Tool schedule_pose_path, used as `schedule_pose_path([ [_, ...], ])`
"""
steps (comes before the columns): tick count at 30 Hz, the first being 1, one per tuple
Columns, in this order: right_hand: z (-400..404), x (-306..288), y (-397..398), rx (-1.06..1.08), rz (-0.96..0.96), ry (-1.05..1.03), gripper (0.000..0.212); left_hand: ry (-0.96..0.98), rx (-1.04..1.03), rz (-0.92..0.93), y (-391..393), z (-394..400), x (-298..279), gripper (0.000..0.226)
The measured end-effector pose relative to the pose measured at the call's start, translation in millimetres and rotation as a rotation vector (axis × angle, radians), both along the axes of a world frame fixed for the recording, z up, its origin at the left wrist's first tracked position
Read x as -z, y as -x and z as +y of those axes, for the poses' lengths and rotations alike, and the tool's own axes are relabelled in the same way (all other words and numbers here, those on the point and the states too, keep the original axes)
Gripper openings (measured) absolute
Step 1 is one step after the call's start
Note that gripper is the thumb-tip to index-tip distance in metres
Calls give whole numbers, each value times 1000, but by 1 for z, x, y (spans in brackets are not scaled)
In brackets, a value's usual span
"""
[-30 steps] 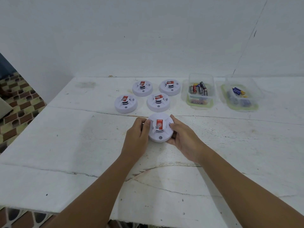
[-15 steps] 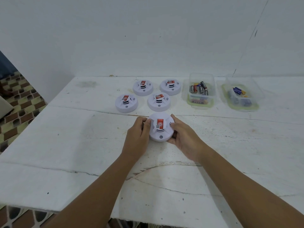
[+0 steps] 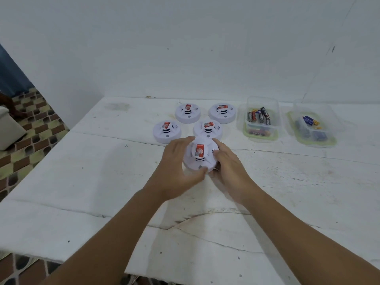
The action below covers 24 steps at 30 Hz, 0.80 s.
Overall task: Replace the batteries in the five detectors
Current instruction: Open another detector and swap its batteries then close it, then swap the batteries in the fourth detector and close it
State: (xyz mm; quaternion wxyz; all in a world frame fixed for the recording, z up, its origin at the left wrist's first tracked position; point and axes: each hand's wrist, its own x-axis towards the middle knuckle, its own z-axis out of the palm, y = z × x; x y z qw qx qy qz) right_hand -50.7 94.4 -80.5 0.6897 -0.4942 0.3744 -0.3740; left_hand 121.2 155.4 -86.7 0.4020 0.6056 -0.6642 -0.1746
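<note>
We've got the nearest detector (image 3: 200,156) gripped in both hands near the middle of the white table (image 3: 82,182), red label facing up, its near edge looks tilted up off the surface but blur makes that hard to confirm. Left hand (image 3: 176,169) wraps the left rim, fingers curled round the far side, thumb on the near edge. Right hand (image 3: 228,167) curls round the right rim, fingertips on the top face. Four other detectors sit just behind: centre one (image 3: 207,130) almost touching the held one, left one (image 3: 167,131) beside it, then two in the back row, back-left (image 3: 187,113) and back-right (image 3: 222,112). All show red labels up. To the right of them, a clear tub (image 3: 261,120) with a loose pile of batteries (image 3: 259,116), mostly black and red. Further right, well apart from the detectors, a second clear tub (image 3: 314,124) holding blue batteries (image 3: 309,120). White wall (image 3: 185,48) behind the table, patterned floor tiles (image 3: 26,136) at left.
</note>
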Motion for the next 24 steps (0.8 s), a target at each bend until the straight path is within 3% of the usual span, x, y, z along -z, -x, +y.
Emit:
schedule_pose_path([
  [3, -7, -7, -23, -38, 40, 29, 47, 32, -32, -137, -22, -5, -7, 93],
  [6, -16, -18, -44, -80, 73, 103, 39, 38, -66, -102, -45, -12, -14, 89],
  [10, -33, -30, -71, -28, 327, 385, 35, 50, -139, -38, -79, -28, -29, 84],
  [14, -60, -39, -98, 54, 474, 516, 37, -41, -211, 27, -129, -78, -44, 78],
  [24, -130, -29, -140, 39, 774, 630, 33, -422, -204, -158, -202, -187, -36, 70],
])
